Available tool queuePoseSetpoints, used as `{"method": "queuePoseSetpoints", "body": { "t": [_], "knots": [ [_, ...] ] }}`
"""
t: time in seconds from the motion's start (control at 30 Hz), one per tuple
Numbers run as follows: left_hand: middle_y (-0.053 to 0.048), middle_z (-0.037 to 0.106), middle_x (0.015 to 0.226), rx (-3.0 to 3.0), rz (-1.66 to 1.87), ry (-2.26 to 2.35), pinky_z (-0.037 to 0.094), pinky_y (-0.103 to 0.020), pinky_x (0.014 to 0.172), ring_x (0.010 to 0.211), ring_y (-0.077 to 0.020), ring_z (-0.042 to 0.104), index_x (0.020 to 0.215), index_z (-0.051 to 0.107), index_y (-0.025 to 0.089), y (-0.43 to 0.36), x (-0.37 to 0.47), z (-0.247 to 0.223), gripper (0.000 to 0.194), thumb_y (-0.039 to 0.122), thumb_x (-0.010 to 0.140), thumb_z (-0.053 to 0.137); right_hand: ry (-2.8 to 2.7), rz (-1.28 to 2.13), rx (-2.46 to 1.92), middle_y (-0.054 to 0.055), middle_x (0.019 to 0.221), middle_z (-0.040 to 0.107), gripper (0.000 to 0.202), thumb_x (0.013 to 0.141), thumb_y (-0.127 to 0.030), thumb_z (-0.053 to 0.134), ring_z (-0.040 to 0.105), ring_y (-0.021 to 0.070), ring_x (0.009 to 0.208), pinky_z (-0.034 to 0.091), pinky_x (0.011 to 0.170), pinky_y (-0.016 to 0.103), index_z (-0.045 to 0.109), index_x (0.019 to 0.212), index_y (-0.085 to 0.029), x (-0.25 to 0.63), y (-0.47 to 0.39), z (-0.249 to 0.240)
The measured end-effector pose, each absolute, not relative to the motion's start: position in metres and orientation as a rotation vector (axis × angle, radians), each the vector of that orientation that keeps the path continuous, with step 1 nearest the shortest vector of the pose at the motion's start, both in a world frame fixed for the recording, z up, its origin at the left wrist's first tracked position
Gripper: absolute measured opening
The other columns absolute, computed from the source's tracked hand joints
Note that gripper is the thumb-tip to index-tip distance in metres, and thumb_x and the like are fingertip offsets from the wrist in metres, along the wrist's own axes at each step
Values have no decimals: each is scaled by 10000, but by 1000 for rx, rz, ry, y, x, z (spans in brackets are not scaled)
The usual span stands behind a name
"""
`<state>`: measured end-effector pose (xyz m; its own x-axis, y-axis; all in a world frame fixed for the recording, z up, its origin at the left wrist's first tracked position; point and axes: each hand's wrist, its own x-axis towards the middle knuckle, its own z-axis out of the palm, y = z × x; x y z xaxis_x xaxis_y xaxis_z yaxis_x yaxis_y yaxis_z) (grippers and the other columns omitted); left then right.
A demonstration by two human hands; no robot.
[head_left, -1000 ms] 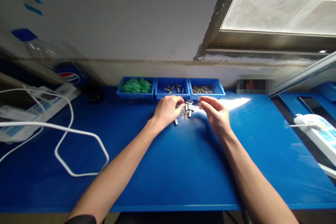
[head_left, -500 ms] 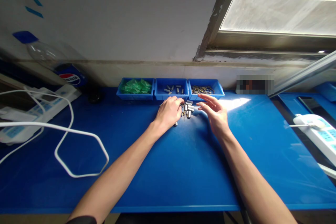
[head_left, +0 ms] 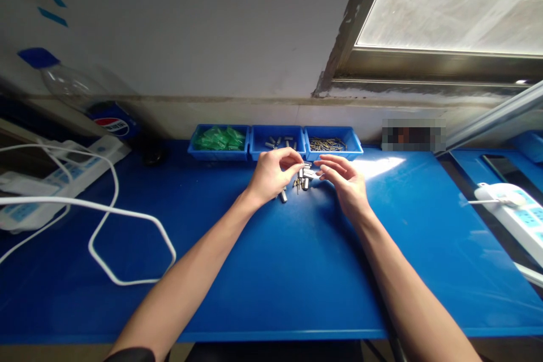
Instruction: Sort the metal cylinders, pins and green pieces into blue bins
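Note:
Several short metal cylinders (head_left: 306,184) and a few thin brass-coloured pins (head_left: 297,183) lie in a small pile on the blue table. My left hand (head_left: 275,172) is at the pile's left side, thumb and fingertips pinched together over its edge; what is between them is too small to make out. Near its wrist lies another metal cylinder (head_left: 284,196). My right hand (head_left: 345,181) is just right of the pile, fingers apart, with nothing seen in it. Behind are three blue bins: green bags (head_left: 220,138), metal cylinders (head_left: 288,142) and thin pins (head_left: 326,144).
A white cable (head_left: 165,237) loops over the table (head_left: 271,288) at the left, by a power strip (head_left: 97,164) and a bottle (head_left: 112,119). Another power strip (head_left: 526,215) and a dark phone (head_left: 503,169) are at the right.
My left hand has lifted and turned, its thumb and fingers now pinched at the pile, showing more of the cylinder near its wrist. My right hand has barely moved.

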<state>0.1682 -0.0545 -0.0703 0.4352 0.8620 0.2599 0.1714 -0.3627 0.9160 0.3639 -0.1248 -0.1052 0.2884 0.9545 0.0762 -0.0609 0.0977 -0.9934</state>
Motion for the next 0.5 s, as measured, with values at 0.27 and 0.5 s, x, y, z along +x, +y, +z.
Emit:
{"method": "queuePoseSetpoints", "body": {
  "t": [0.27,0.5],
  "knots": [
    [-82,809,810,1569,940,818,640,-311,752,757,-213,786,825,745,148,-56,171,-71,372,513,861,810,-1017,1108,-1179,41,1057,832,369,777,-444,926,777,244,967,632,898,410,809,1086,-279,357,-126,-107],
    [-67,794,754,1610,858,806,621,-289,692,678,-191,758,762,748,152,-58,173,-75,431,571,845,808,-1002,1145,-1158,28,934,829,276,781,-414,927,742,202,812,615,816,385,838,1002,-275,356,-127,-106]
  ]
}}
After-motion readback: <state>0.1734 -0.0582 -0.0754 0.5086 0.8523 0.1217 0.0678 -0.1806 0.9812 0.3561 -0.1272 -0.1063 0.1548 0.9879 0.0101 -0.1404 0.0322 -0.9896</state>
